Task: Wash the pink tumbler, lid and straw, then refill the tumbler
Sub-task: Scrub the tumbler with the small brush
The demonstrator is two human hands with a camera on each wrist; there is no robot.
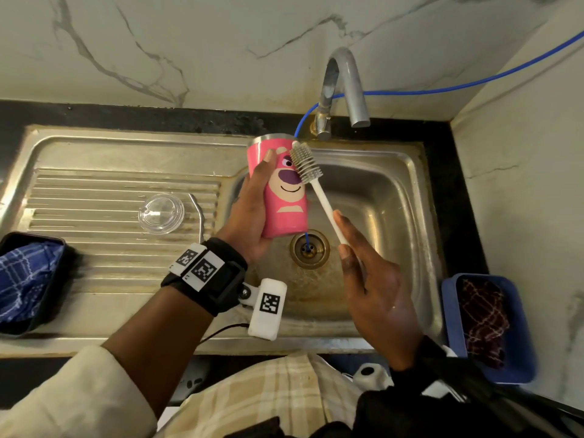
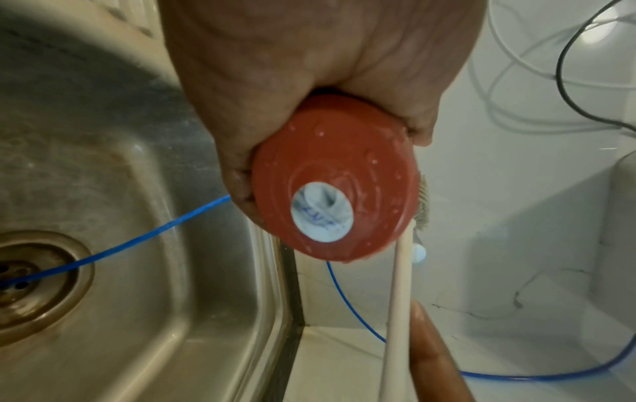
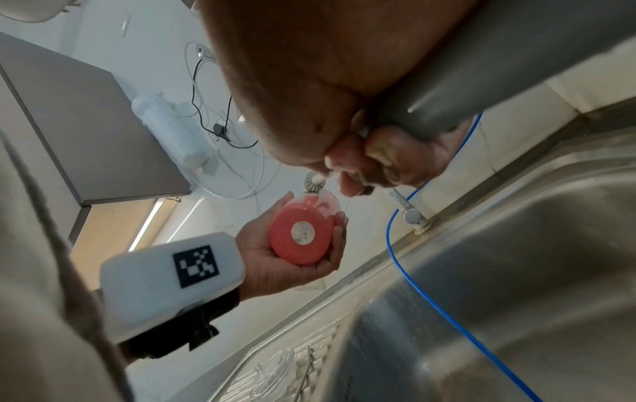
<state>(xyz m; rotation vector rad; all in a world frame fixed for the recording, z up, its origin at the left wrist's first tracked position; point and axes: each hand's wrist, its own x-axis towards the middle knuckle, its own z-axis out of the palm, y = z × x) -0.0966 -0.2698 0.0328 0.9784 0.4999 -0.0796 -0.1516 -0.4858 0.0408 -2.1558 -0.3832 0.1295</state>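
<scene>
Left hand (image 1: 249, 213): grip is wrapping the pink tumbler (image 1: 284, 191).
Right hand (image 1: 373, 279): grip is pinching the bottle brush (image 1: 316, 181) against it.

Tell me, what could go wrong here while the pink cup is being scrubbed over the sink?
The pink tumbler looks wet, and the left hand holds it in the air above the sink, so it might slip and drop into the basin. The right hand holds the brush only by the end of its thin handle, so the head could skid off the tumbler's side. The clear lid and straw lie loose on the draining board, where an elbow might knock them.
</scene>
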